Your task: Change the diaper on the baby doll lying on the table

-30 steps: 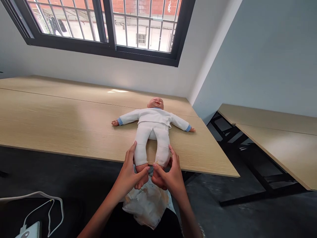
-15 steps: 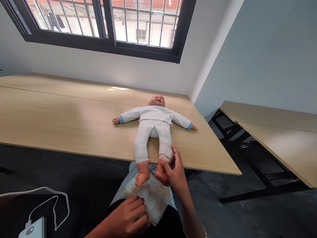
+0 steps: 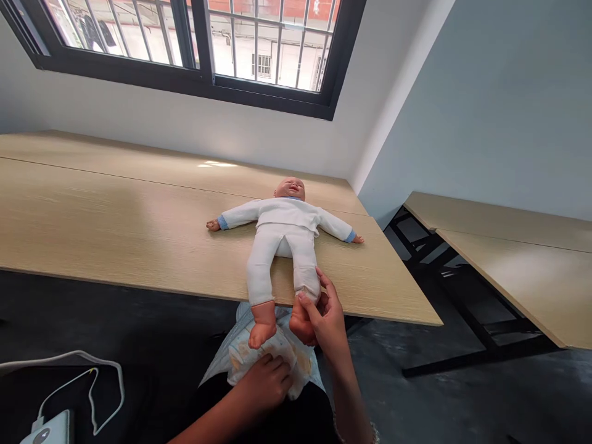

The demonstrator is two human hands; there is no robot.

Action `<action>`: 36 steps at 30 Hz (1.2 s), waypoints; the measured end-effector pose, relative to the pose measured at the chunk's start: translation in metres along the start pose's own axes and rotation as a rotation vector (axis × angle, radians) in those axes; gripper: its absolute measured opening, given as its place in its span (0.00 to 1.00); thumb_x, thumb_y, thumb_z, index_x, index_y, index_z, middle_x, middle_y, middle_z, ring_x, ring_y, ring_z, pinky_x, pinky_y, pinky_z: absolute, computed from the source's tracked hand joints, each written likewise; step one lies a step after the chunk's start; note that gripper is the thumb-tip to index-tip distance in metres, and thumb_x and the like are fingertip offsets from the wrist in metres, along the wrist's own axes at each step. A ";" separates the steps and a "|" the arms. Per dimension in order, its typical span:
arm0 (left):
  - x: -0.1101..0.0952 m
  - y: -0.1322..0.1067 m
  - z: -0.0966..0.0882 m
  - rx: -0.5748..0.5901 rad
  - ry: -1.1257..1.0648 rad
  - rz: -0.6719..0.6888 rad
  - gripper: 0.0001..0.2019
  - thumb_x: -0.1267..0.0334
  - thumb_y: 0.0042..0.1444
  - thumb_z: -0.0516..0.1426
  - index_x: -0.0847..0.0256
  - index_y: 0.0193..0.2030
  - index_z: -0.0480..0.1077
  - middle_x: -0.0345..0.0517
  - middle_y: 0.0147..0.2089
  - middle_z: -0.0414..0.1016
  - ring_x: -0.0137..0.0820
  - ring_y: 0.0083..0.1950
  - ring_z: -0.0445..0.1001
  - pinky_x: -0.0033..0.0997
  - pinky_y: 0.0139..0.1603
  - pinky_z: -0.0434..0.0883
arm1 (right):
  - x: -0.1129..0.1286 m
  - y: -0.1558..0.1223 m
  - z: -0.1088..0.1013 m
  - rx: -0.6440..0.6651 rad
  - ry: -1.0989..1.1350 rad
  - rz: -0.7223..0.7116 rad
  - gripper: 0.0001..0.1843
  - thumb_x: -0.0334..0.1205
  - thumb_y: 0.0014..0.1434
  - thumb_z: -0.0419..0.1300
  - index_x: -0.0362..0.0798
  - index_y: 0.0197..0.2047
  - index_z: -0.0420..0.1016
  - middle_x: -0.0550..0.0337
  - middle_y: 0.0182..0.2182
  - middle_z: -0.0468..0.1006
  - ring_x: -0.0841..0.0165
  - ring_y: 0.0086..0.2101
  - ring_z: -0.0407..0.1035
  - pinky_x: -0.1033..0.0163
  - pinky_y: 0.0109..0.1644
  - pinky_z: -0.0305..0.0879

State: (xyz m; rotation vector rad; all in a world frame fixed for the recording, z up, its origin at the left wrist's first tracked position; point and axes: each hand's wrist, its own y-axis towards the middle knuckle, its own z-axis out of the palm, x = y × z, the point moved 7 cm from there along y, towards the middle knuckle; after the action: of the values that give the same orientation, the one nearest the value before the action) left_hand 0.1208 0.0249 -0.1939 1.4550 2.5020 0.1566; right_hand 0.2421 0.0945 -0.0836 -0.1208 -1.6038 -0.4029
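Observation:
A baby doll (image 3: 289, 213) in a white top and white trousers lies on its back on the wooden table (image 3: 115, 234), its bare feet hanging past the front edge. My right hand (image 3: 327, 311) is closed around the doll's lower leg at the trouser cuff (image 3: 306, 290), thumb on top and fingers along the outer side. Below the feet, a pale cloth with a yellowish pattern (image 3: 240, 357) rests on my lap. My left hand (image 3: 271, 379) has its fingers curled into this cloth and hides part of it.
At lower left lies a white power bank (image 3: 50, 428) with a white cable (image 3: 121, 376) looping over a dark surface. Another wooden table (image 3: 518, 271) with black legs stands to the right. A barred window (image 3: 194, 55) is in the wall behind.
My left hand has moved up and slightly right over the cloth, bunching it closer to the doll's feet. My right hand keeps its hold on the leg. The view has shifted slightly.

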 end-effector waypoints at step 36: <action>0.075 -0.015 -0.167 -0.765 -1.762 -0.854 0.24 0.50 0.43 0.72 0.63 0.42 0.78 0.46 0.35 0.82 0.40 0.41 0.81 0.30 0.40 0.77 | 0.057 -0.051 0.004 0.229 -0.034 0.016 0.14 0.52 0.63 0.62 0.49 0.37 0.73 0.56 0.39 0.75 0.61 0.43 0.71 0.57 0.53 0.67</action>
State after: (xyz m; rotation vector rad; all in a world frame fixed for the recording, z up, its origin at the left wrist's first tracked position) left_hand 0.0286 0.0873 -0.0474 -0.1131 1.0412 -0.2264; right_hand 0.2168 0.0387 -0.0370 0.0342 -1.6699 -0.2029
